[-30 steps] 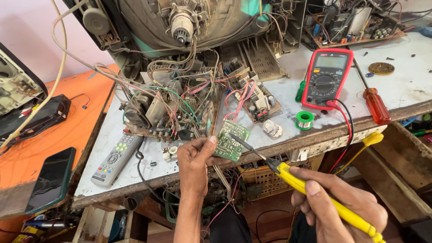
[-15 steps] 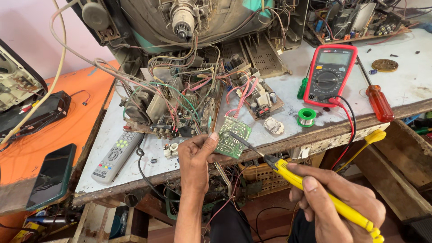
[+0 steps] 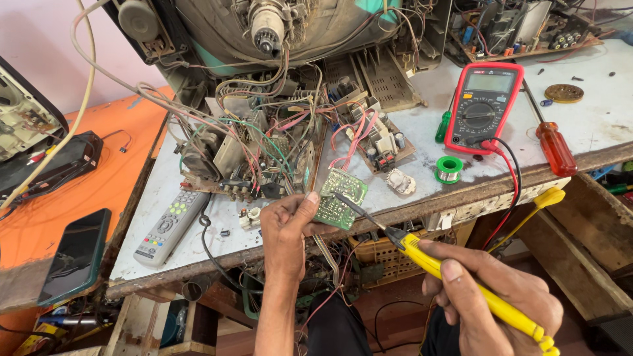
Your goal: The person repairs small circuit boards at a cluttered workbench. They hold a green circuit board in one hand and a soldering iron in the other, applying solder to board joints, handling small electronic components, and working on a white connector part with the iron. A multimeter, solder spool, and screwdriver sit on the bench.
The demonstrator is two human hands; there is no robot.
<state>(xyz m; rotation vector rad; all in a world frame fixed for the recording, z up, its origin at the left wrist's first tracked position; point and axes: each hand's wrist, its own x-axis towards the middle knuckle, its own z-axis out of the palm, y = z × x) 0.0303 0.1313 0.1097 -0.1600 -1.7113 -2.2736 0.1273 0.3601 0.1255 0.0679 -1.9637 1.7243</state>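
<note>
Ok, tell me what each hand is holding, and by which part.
The left hand pinches the small green circuit board by its left edge. The right hand grips the yellow-handled soldering iron around its handle, its tip on the board.

Small green circuit board (image 3: 339,207), tilted, pinched at its left edge between fingers. Yellow-handled soldering iron (image 3: 461,283), thin tip touching board.

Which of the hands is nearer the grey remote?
Left. The left hand holds the small green circuit board just right of the grey remote; the right hand is farther right, lower.

Soldering iron (image 3: 461,283) tip on circuit board (image 3: 339,206)
</note>
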